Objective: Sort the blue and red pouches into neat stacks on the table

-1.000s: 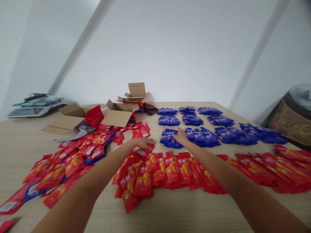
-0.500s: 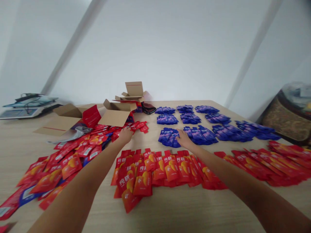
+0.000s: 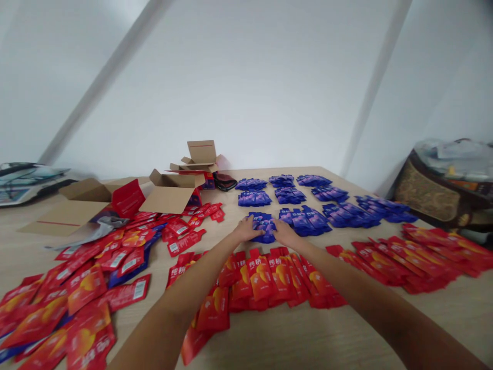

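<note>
A small pile of blue-purple spouted pouches (image 3: 263,224) lies between my two hands. My left hand (image 3: 245,230) presses against the pile's left side with its fingers curled on the pouches. On the right side my right hand (image 3: 285,233) grips the same pile, its fingertips at the pouch edges. Just to the right lies another fanned blue pile (image 3: 306,221). Nearer to me, red pouches with yellow fruit printed on them (image 3: 260,277) are laid in an overlapping row, partly covered by my left forearm.
Several more blue piles (image 3: 289,195) stand in rows behind. Loose red pouches (image 3: 87,282) are heaped at the left, beside open cardboard boxes (image 3: 169,192). More red pouches (image 3: 389,257) lie at the right, near a patterned bag (image 3: 431,190).
My left hand has moved right, from the loose red pouches to the left side of the blue pile. My right hand remains at that pile. The view has shifted slightly right.
</note>
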A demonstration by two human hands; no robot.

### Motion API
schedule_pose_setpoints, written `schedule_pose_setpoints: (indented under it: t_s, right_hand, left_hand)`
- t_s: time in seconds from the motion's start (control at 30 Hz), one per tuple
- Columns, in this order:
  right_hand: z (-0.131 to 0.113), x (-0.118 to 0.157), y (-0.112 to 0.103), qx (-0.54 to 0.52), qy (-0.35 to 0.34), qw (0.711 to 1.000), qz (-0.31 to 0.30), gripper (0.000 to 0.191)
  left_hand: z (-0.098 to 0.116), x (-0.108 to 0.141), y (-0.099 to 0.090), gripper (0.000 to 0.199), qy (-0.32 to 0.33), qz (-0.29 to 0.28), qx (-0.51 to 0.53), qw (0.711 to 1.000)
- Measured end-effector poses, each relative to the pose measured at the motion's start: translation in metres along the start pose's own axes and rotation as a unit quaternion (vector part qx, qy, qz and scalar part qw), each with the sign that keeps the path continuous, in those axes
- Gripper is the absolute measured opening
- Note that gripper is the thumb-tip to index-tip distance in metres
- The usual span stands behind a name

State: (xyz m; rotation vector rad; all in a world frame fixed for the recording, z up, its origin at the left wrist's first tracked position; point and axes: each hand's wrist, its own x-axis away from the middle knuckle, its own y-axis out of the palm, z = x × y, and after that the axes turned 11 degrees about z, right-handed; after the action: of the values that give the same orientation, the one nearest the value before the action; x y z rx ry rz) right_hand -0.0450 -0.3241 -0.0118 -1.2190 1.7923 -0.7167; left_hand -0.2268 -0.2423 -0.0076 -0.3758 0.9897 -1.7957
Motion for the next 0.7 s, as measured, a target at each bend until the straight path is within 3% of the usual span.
schedule_pose_setpoints:
  t_s: [0.1,0.23,0.33,0.53,0.7]
  right_hand:
    - [0.0,-0.002,0.002,-0.001,-0.003,1.0,0.001,0.052]
    - [0.004,-0.004,0.002,0.003,-0.004,1.0,-0.003,0.051]
    - [0.006,-0.003,0.001,0.009,-0.006,1.0,-0.011,0.051]
    - [0.006,0.0,0.001,0.019,-0.011,0.999,-0.024,0.052]
    - [0.004,0.0,-0.001,0.034,-0.012,0.999,-0.032,0.051]
  left_hand:
    - [0.004,-0.003,0.01,0.09,-0.02,-0.022,-0.102,0.994]
    - [0.003,-0.01,0.002,0.056,-0.028,-0.026,-0.139,0.99]
    - [-0.003,-0.014,-0.01,0.036,-0.05,0.001,-0.146,0.988]
    - [-0.016,-0.02,-0.028,0.032,-0.089,0.045,-0.16,0.982]
    - [-0.013,-0.019,-0.024,0.029,-0.096,0.048,-0.174,0.979]
